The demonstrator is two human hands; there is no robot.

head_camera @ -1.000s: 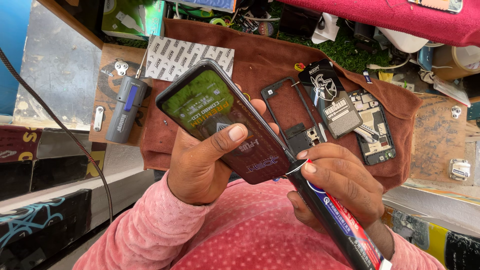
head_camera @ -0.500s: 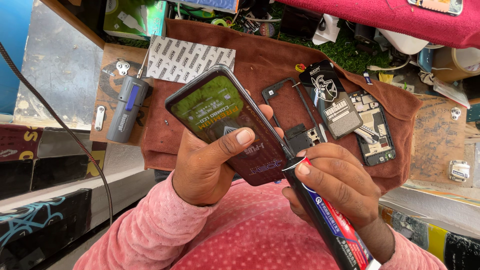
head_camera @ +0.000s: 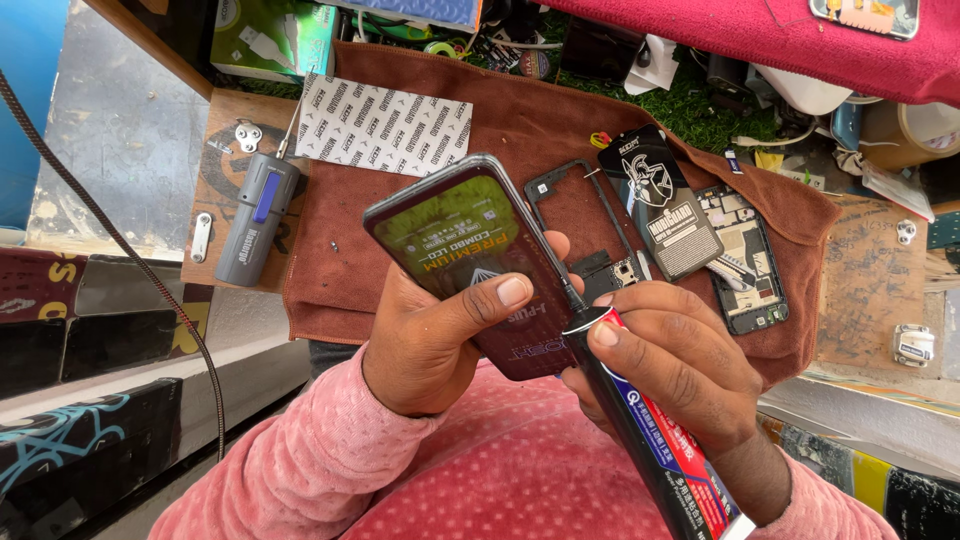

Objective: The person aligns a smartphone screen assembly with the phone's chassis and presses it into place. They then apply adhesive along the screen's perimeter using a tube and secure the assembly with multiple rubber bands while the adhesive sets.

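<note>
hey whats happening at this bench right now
A person in pink sleeves holds a phone display panel tilted up in the left hand, thumb pressed on its face. The right hand has a grip on a tube of adhesive, its thin black nozzle touching the panel's right edge. On the brown cloth behind lie a bare phone frame, an opened phone showing its circuit board, and a black card packet. A grey handheld tool rests left of the cloth.

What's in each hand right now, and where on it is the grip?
Left hand holds the phone screen panel by its lower end, thumb across the front. Right hand holds the glue tube near its nozzle.
</note>
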